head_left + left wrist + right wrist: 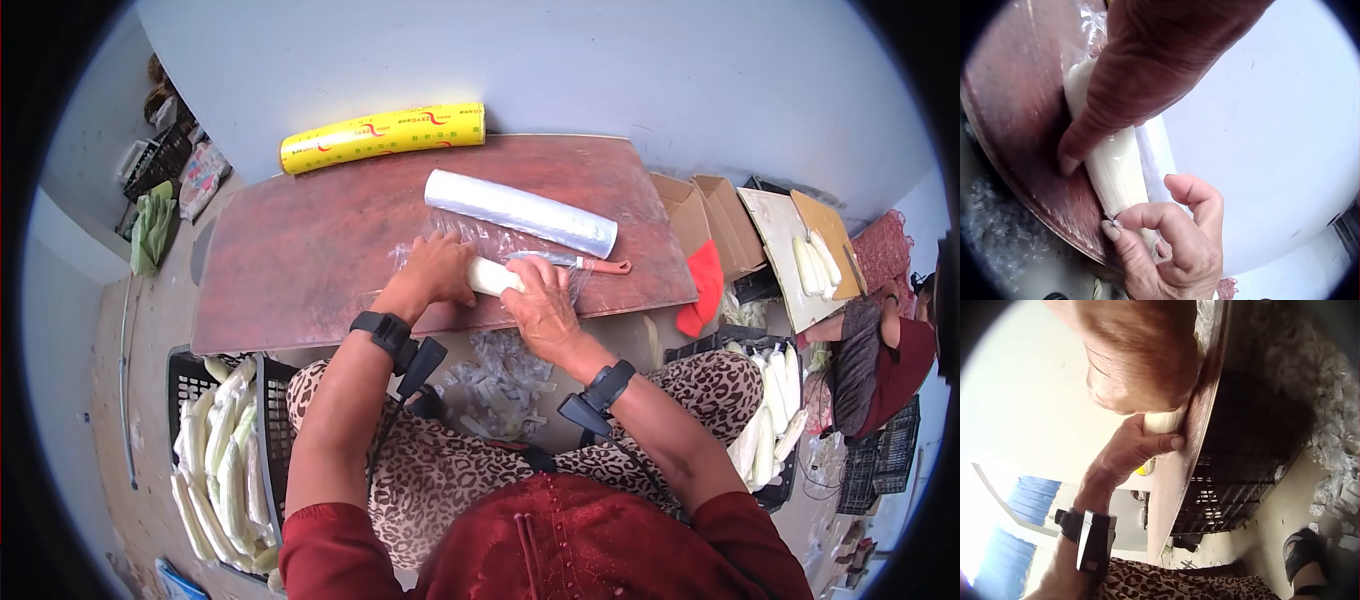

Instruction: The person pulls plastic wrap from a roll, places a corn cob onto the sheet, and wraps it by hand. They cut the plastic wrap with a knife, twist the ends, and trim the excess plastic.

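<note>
Far left on my remote feed: black crate [275, 420] below the bench [290, 250], loaded with long pale vegetables [230, 480], set, I suppose, for easy reach from the seat. Yellow roll [385, 137] lies along the bench's back edge, parked there, I guess, to leave the front free. Left hand [438, 268] wraps one end of a single pale vegetable [490, 277] lying near the bench's front edge; thumb on the near side, a grip I read as meant to stop it rolling. Right hand [545, 310] is at the other end: through the left wrist view I see thumb and forefinger pinching a wisp of clear film [1116, 223] against the vegetable, probably to draw it snug. Clear roll [520, 213] lies just behind both hands, well placed, I think, for pulling off lengths. Knife [603, 266] rests between that roll and the right hand, its handle pointing right, which would suit a right-hand pick-up. Red cloth [700, 290], or possibly a bag, by the bench's right corner; purpose unclear to me. Farther right, second crate [782, 488] with more such vegetables, likely kept apart from the first batch; wrapped or bare, I cannot tell.
</note>
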Tool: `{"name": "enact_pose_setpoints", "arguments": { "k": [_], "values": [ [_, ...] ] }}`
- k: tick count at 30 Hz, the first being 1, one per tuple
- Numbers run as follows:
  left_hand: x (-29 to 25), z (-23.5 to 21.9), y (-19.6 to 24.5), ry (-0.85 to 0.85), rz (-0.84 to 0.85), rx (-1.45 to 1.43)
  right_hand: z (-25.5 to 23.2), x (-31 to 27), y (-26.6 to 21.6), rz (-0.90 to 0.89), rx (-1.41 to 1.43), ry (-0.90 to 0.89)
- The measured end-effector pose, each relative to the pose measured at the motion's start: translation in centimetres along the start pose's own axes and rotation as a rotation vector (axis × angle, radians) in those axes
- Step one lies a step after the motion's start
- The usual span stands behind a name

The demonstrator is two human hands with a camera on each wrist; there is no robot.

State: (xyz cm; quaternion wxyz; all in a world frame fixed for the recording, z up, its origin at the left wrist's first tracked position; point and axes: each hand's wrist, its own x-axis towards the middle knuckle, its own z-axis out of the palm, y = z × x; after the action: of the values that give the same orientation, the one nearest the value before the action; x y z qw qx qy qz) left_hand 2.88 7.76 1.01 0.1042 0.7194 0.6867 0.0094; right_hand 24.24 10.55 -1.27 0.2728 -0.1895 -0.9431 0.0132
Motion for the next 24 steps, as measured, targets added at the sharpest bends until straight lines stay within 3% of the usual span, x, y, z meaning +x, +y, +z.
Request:
{"name": "enact_pose_setpoints", "arguments": {
  "k": [2,5,8,11,18,22,24],
  "values": [
    [0.0,0.2,-0.2,0.005,-0.003,0.008,-0.9,-0.4,-0.2,-0.037,-0.055,-0.016],
    [-0.1,0.1,0.0,0.013,-0.002,0.023,-3.1,-2.0,-1.3,-0.116,0.1,-0.261],
    [-0.2,0.1,-0.1,0.036,0.012,0.03,-4.3,-3.9,-2.7,-0.125,0.316,-0.783],
    [-0.4,0.0,-0.1,0.038,0.017,0.027,-4.4,-4.3,-2.3,-0.078,0.382,-0.779],
    [-0.6,0.3,-0.2,0.052,0.035,0.016,-5.7,0.0,0.5,0.081,0.167,-0.063],
    [-0.9,0.4,-0.4,0.055,0.049,0.022,-4.5,-1.1,3.0,0.296,0.196,-0.145],
    [-1.4,0.2,-0.3,0.054,0.047,0.01,-3.2,-1.6,5.1,0.413,0.382,-0.136]
  ]
}}
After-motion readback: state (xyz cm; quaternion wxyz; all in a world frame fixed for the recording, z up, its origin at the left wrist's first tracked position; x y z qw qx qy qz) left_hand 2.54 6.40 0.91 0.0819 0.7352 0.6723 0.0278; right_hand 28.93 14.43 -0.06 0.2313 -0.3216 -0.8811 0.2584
